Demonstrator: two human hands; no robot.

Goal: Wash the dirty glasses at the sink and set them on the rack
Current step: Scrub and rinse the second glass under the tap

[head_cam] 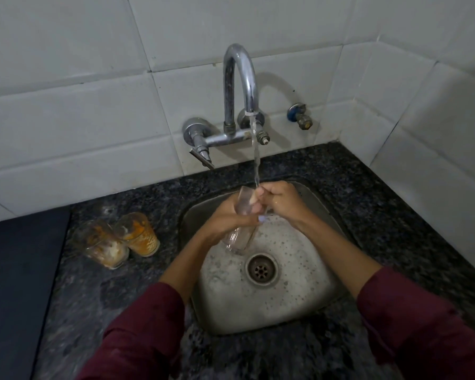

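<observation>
A clear glass [240, 237] is held tilted over the steel sink [321, 204], its mouth up under the running stream from the chrome tap [240, 78]. My left hand [225, 219] grips the glass around its middle. My right hand [281, 201] is at the rim with fingers reaching into the glass's mouth. Two dirty glasses stand on the counter left of the sink: one smeared with orange and white residue [104, 246] and an orange-stained one [139, 234] beside it. No rack is in view.
Foamy water covers the sink floor around the drain [261, 270]. The dark granite counter [368, 193] surrounds the sink. A dark flat surface [17, 283] lies at the far left. White tiled walls meet in a corner at the right, with a small valve [300, 116].
</observation>
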